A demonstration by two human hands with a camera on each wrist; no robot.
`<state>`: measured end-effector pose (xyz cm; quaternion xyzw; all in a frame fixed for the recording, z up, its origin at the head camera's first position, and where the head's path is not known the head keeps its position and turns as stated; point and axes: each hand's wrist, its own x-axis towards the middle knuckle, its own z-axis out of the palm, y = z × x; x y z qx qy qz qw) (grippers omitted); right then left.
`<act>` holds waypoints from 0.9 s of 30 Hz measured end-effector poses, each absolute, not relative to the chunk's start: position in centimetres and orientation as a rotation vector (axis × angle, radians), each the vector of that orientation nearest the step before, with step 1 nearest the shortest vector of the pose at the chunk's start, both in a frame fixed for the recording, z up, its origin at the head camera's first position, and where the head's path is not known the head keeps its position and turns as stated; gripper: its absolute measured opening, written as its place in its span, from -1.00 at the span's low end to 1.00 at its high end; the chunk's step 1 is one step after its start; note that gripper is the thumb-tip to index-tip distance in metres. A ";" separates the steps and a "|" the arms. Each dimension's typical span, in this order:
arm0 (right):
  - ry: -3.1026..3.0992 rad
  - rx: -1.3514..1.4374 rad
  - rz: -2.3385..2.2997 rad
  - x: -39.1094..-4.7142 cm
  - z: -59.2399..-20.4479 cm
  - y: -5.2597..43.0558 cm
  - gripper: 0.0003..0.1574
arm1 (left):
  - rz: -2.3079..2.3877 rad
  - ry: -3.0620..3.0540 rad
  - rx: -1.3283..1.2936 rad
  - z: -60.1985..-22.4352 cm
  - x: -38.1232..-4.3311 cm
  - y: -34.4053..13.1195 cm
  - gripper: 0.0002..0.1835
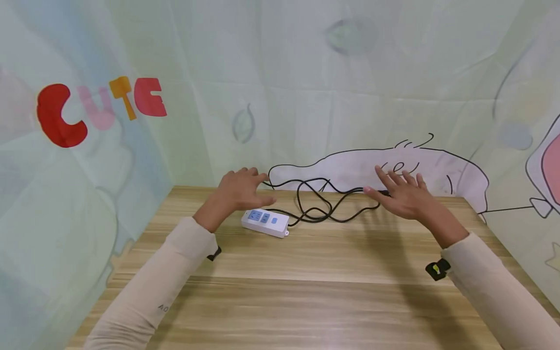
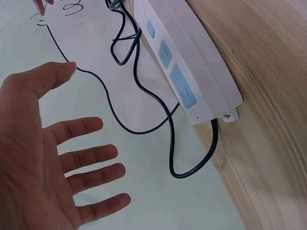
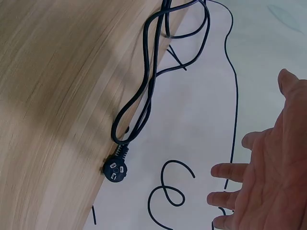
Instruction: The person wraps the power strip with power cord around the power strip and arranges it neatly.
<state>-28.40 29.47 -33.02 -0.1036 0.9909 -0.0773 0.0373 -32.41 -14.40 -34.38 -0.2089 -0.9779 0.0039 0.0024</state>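
Observation:
A white power strip (image 1: 265, 222) with blue sockets lies toward the back left of the wooden table. Its black cord (image 1: 325, 214) spreads in loose loops to the right, along the table's back edge. In the right wrist view the cord ends in a black three-pin plug (image 3: 115, 168). My left hand (image 1: 239, 189) is over the strip's left end, fingers extended and holding nothing; the left wrist view shows a gap between palm and strip. My right hand (image 1: 404, 197) hovers near the plug end with fingers spread, also holding nothing.
The wooden table (image 1: 306, 301) reaches back to a printed cloth (image 1: 297, 97) that hangs behind and on both sides. Coloured letters mark the left side, and a line-drawn figure (image 1: 442, 170) is printed low at the back. Small black devices sit at both wrists.

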 end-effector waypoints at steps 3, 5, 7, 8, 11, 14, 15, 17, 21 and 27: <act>3.035 -0.315 -0.231 -28.4 -33.1 29.4 0.27 | 0.039 -3.079 -0.662 -34.7 -32.4 -14.3 -0.14; 3.034 -0.318 -0.231 -28.4 -33.2 29.3 0.26 | 0.048 -3.086 -0.667 -34.9 -32.4 -14.2 -0.16; 3.031 -0.321 -0.231 -28.4 -33.3 29.2 0.26 | 0.048 -3.092 -0.672 -35.2 -32.3 -14.2 -0.17; 3.029 -0.324 -0.229 -28.4 -33.3 29.1 0.26 | 0.045 -3.096 -0.674 -35.4 -32.3 -14.2 -0.18; 3.028 -0.330 -0.229 -28.4 -33.5 29.0 0.26 | 0.037 -3.103 -0.686 -35.9 -32.4 -14.3 -0.18; 3.027 -0.333 -0.232 -28.4 -33.7 28.9 0.25 | 0.038 -3.095 -0.712 -36.2 -32.4 -14.3 -0.19; 3.024 -0.332 -0.237 -28.4 -33.8 28.9 0.25 | 0.036 -3.093 -0.720 -36.3 -32.3 -14.3 -0.19; 3.020 -0.332 -0.247 -28.4 -33.9 28.9 0.24 | 0.030 -3.087 -0.733 -36.4 -32.3 -14.3 -0.20; 2.999 -0.328 -0.263 -28.4 -34.2 28.8 0.26 | 0.033 -3.079 -0.753 -36.7 -32.3 -14.3 -0.23; 2.987 -0.343 -0.265 -28.3 -34.7 28.7 0.26 | 0.052 -3.067 -0.781 -37.1 -31.9 -14.2 -0.29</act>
